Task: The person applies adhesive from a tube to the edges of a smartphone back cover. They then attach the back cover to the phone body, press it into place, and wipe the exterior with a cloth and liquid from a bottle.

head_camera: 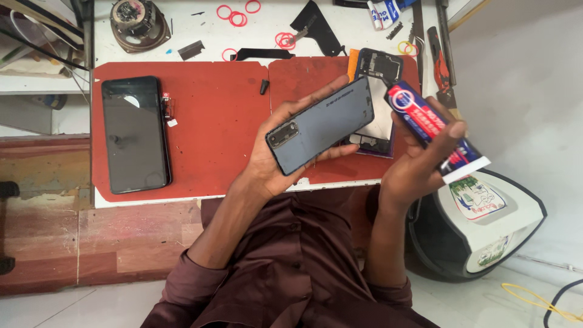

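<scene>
Phone back cover (pixel 322 123) across left fingers (pixel 291 109), glue tube (pixel 425 121) in right fingers (pixel 446 130)

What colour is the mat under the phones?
Red: the mat shows best in the head view, lying on the white table.

a black smartphone (pixel 135 134) lies face up, screen dark, on the left part of the red rubber work mat (pixel 212 133). beside its upper right edge sit a few tiny parts (pixel 169 109). behind the mat, on the white bench (pixel 182 36), are scattered red rubber rings (pixel 234 17), a round metal motor part (pixel 138 23) and a black plastic piece (pixel 316 27). a small dark nib (pixel 263 87) rests on the mat. a dark helmet with white panel (pixel 486 225) stands on the floor at right.
</scene>
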